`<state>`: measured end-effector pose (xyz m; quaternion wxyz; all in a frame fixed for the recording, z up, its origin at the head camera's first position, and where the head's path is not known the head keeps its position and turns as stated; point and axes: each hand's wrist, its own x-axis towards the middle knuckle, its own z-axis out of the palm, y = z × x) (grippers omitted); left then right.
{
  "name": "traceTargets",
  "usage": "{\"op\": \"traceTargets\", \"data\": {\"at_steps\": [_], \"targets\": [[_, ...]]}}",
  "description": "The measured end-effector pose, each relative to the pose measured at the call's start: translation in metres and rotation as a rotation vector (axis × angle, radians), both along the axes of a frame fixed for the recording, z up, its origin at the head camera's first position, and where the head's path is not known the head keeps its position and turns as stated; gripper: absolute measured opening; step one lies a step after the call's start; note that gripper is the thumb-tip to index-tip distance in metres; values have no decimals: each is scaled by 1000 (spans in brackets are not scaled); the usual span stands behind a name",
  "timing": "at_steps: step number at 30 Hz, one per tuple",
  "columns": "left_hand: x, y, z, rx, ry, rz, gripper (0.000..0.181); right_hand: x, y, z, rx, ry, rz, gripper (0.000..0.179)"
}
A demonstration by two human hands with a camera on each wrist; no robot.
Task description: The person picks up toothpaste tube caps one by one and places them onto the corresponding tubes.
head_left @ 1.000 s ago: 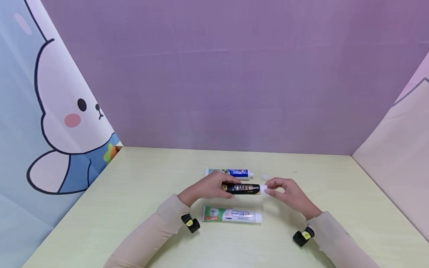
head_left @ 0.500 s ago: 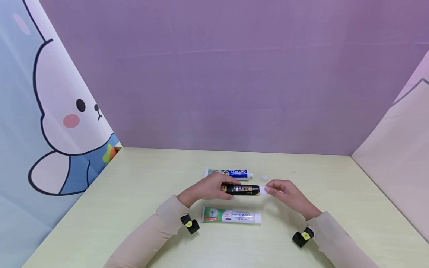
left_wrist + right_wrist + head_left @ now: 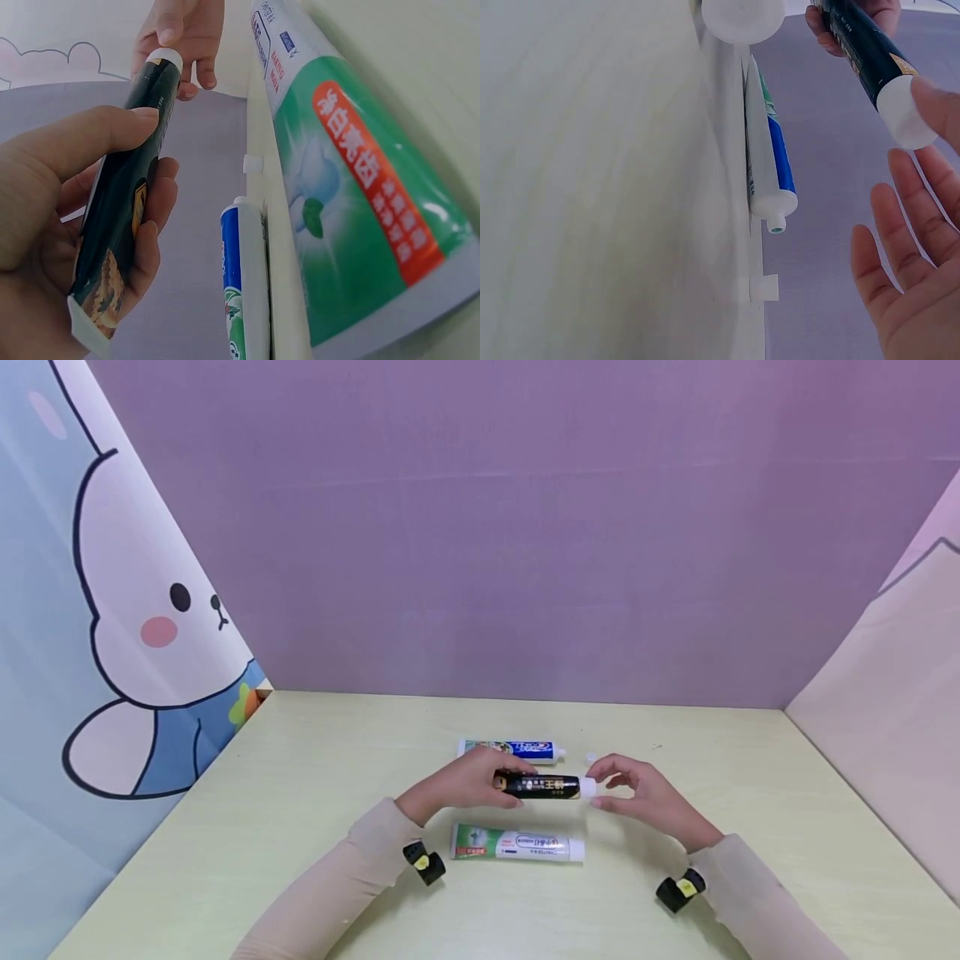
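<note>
My left hand (image 3: 468, 777) grips a black toothpaste tube (image 3: 543, 786) round its body, above the table. The tube's white cap (image 3: 904, 112) points right and is on the tube. Around that cap my right hand (image 3: 637, 789) stands with thumb and fingers spread apart. In the right wrist view the thumb (image 3: 939, 112) overlaps the cap, while the other fingers are extended below it. Nearer the person lies a green and white toothpaste tube (image 3: 517, 843) with its cap on. Beyond the black tube, partly behind the left hand, lies a blue toothpaste tube (image 3: 534, 751) with a bare nozzle.
A small loose white cap (image 3: 765, 288) stands on the table just past the blue tube's nozzle. The pale table (image 3: 360, 727) runs back to a purple backdrop (image 3: 525, 527). A cartoon-printed cloth (image 3: 150, 610) hangs on the left, another pale panel on the right.
The right thumb and fingers pinched the black tube's cap earlier; now they have spread apart around it. The left hand and the black tube have stayed almost still.
</note>
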<state>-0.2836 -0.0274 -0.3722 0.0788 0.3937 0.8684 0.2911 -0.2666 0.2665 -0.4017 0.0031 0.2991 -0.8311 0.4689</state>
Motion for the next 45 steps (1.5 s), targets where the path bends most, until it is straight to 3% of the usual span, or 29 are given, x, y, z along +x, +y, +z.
{"op": "traceTargets", "data": {"at_steps": [16, 27, 36, 45], "targets": [[0, -1, 2, 23, -25, -7, 43, 3, -3, 8, 5, 52, -11, 17], [-2, -2, 2, 28, -13, -17, 42, 2, -2, 12, 27, -31, -61, 18], [-4, -2, 0, 40, -8, -27, 43, 2, -2, 13, 34, -122, -55, 25], [-4, -3, 1, 38, -18, -14, 43, 0, -1, 11, 3, -69, 11, 26]]}}
